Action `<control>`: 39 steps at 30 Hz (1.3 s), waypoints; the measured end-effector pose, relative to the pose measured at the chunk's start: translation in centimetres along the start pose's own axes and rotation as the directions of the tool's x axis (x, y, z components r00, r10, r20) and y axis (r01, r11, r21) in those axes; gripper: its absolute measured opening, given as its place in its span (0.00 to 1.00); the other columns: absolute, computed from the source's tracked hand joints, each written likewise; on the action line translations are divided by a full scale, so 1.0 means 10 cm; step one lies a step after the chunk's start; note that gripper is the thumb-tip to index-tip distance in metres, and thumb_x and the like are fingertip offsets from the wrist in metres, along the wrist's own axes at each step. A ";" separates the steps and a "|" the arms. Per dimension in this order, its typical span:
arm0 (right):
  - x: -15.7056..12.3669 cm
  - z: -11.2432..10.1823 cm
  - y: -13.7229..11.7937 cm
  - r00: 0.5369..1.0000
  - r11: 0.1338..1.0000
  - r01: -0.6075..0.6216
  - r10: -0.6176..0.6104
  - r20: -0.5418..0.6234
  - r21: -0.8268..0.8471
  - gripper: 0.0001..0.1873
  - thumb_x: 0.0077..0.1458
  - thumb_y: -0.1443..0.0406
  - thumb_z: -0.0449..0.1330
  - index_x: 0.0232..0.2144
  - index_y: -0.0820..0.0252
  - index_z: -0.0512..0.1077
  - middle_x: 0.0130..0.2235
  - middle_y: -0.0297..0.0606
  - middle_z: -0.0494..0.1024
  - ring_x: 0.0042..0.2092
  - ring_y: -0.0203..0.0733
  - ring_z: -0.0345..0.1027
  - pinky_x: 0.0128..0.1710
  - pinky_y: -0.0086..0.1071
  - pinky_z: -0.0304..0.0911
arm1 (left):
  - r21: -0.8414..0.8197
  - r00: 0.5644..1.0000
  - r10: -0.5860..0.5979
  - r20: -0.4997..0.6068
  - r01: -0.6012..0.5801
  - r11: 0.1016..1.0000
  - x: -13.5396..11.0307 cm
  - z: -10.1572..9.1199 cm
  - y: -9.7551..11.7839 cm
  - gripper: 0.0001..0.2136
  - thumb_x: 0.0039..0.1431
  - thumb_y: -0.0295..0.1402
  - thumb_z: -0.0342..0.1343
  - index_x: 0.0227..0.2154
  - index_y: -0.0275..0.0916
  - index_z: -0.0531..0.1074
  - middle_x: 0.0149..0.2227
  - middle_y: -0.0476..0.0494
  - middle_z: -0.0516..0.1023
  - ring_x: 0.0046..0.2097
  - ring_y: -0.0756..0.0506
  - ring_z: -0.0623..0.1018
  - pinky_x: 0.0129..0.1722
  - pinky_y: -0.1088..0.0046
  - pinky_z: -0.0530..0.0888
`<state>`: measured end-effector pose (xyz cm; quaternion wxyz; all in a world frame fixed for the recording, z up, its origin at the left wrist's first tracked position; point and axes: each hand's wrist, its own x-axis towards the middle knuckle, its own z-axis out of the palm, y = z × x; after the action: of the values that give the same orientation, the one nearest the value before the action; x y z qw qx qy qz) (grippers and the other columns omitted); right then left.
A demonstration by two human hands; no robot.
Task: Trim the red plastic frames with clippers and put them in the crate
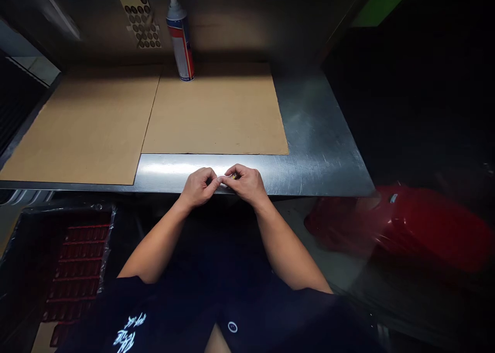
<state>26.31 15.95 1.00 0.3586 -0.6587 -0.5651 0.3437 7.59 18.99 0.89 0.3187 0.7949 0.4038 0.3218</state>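
My left hand (pixel 199 187) and my right hand (pixel 246 184) meet at the front edge of a metal table (pixel 320 172). The thumb and fingers of each are pinched together, and the tips touch or nearly touch. A tiny yellowish object (pixel 234 176) shows between the fingers of my right hand; it is too small to name. What my left fingers pinch, if anything, is hidden. Just beyond both hands lies a flat cardboard sheet (pixel 216 115). A spray can (pixel 181 41) with a white nozzle stands upright on its far part.
A second cardboard sheet (pixel 85 126) covers the table's left part. On the back panel hangs a card with round dark stickers (pixel 141 22). Below left, a plastic-lined crate (pixel 112 224) holds rows of dark red pieces (pixel 79 268). Something red and glossy (pixel 425 229) is at lower right.
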 end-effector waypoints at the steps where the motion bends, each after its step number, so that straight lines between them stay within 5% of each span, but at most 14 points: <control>1: 0.00 0.00 0.00 1.000 1.000 -0.001 0.001 -0.002 -0.002 0.16 0.50 0.51 0.70 0.29 0.57 0.80 0.24 0.30 0.78 0.27 0.35 0.69 0.29 0.29 0.59 | 0.001 1.000 -0.001 0.004 0.001 1.000 0.00 0.00 0.00 0.14 0.66 0.39 0.54 0.25 0.40 0.66 0.25 0.50 0.71 0.29 0.50 0.70 0.32 0.72 0.66; 23: -0.02 0.02 0.02 0.999 0.999 0.048 -0.048 0.002 0.017 0.21 0.50 0.46 0.69 0.25 0.57 0.79 0.20 0.29 0.74 0.23 0.34 0.64 0.25 0.28 0.55 | 0.028 0.998 0.030 0.062 -0.031 0.999 0.00 -0.04 -0.02 0.15 0.66 0.39 0.52 0.24 0.40 0.65 0.24 0.51 0.70 0.27 0.50 0.68 0.30 0.72 0.66; 30: 0.01 0.02 0.10 0.988 0.987 0.090 -0.072 -0.135 0.132 0.23 0.58 0.44 0.63 0.28 0.57 0.79 0.27 0.34 0.79 0.29 0.38 0.73 0.31 0.30 0.66 | 0.080 0.997 0.067 0.035 -0.070 0.994 -0.04 0.02 -0.01 0.07 0.65 0.37 0.54 0.38 0.40 0.73 0.34 0.45 0.79 0.36 0.46 0.76 0.39 0.68 0.73; 33: 0.04 0.03 0.14 0.974 0.981 0.120 -0.086 -0.209 0.155 0.22 0.60 0.45 0.62 0.33 0.56 0.82 0.36 0.38 0.82 0.37 0.42 0.77 0.39 0.34 0.71 | 0.127 0.994 0.091 0.053 -0.097 0.987 -0.06 0.07 -0.01 0.13 0.61 0.38 0.60 0.47 0.40 0.74 0.40 0.42 0.82 0.42 0.42 0.78 0.46 0.63 0.74; 39: 0.06 0.06 0.15 0.971 0.971 0.182 -0.152 -0.186 0.154 0.20 0.62 0.47 0.60 0.39 0.54 0.84 0.40 0.40 0.84 0.42 0.44 0.79 0.43 0.36 0.74 | 0.226 0.999 0.031 0.045 -0.040 0.973 -0.02 0.18 0.02 0.13 0.65 0.37 0.59 0.50 0.42 0.75 0.40 0.44 0.84 0.42 0.41 0.78 0.47 0.61 0.73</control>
<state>26.58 16.46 -0.60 0.4888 -0.6030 -0.5541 0.3007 9.00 18.31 -0.06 0.2283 0.8396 0.4170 0.2628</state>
